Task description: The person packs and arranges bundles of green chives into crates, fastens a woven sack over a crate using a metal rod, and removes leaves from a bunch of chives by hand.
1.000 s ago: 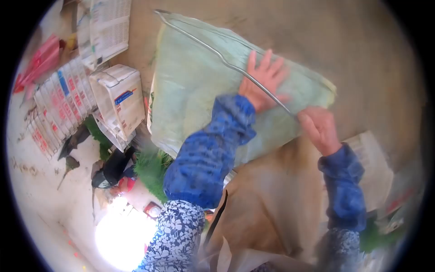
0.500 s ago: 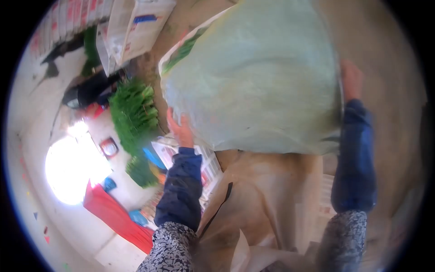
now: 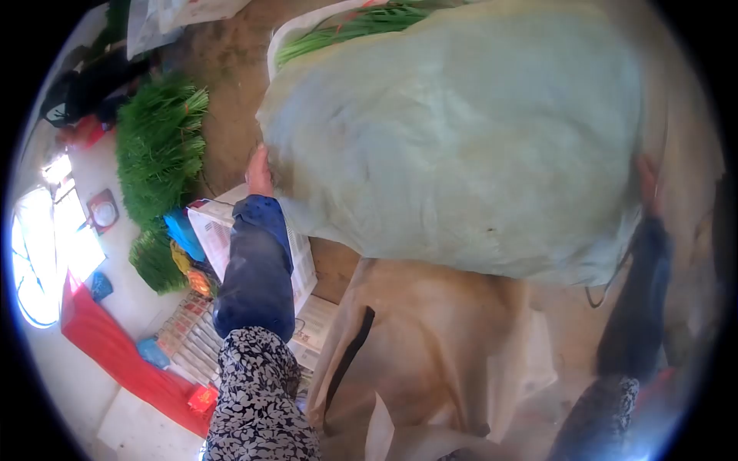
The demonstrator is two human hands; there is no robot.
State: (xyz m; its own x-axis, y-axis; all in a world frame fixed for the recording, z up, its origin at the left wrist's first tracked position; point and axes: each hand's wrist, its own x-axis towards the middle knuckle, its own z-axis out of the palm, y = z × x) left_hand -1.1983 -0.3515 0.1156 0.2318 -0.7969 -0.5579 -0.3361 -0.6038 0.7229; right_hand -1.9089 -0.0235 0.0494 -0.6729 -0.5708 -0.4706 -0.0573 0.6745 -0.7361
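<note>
A large pale green sheet (image 3: 461,154) spreads in front of me, over a container whose white rim (image 3: 275,50) shows at the far left. Green stalks like Chinese chives (image 3: 350,31) stick out past the sheet's far edge. My left hand (image 3: 260,170) is closed at the sheet's left edge, its fingertips partly hidden. Opposite it, my right hand (image 3: 648,183) grips the right edge, blurred and partly covered by the cloth. Nearer to me hangs a brown apron-like cloth (image 3: 415,346) with a black strap (image 3: 350,361).
Bundles of green stalks (image 3: 161,146) lie on the brown floor to the left. A white printed carton (image 3: 304,257) stands beside my left forearm, near stacked cartons (image 3: 192,338). Red cloth (image 3: 123,361) hangs farther left, and a person in dark clothing (image 3: 92,92) is at the upper left.
The sheet has come lower and spread wider as my hands moved apart. More green stalks show beyond it. My view has shifted, with the floor bundles now farther left.
</note>
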